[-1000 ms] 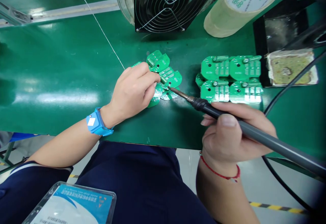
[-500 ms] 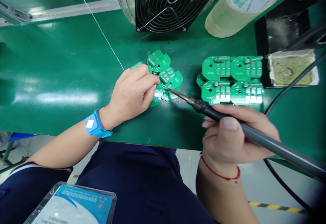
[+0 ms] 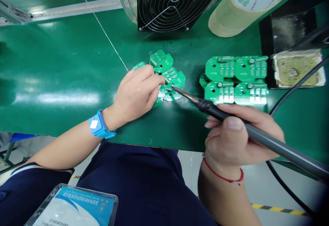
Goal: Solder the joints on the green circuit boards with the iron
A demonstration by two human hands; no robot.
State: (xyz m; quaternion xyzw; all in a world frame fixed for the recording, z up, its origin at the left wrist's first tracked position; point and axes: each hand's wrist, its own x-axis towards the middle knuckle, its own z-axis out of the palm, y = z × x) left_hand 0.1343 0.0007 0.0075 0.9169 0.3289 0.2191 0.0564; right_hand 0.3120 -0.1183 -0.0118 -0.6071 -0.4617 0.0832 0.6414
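Note:
My right hand is closed around a soldering iron with a dark grip and grey handle. The iron's tip touches or nearly touches a green circuit board in the middle of the bench. My left hand is pinched just left of that tip, over the cluster of boards. Thin, pale solder wire runs down from the top left into this hand; its end is hidden by the fingers. Another circuit board lies behind, carrying a small cylindrical part. Some boards in the cluster are partly covered by my left hand.
Stacked green circuit boards sit to the right of the cluster. A fan with a wire guard stands at the back, beside a wide tape roll. Far right are a yellowish sponge in a tray and a black cable.
Very little differs. The whole view has shifted slightly, and both hands keep their places at the same board, with the iron's tip still beside the left fingertips.

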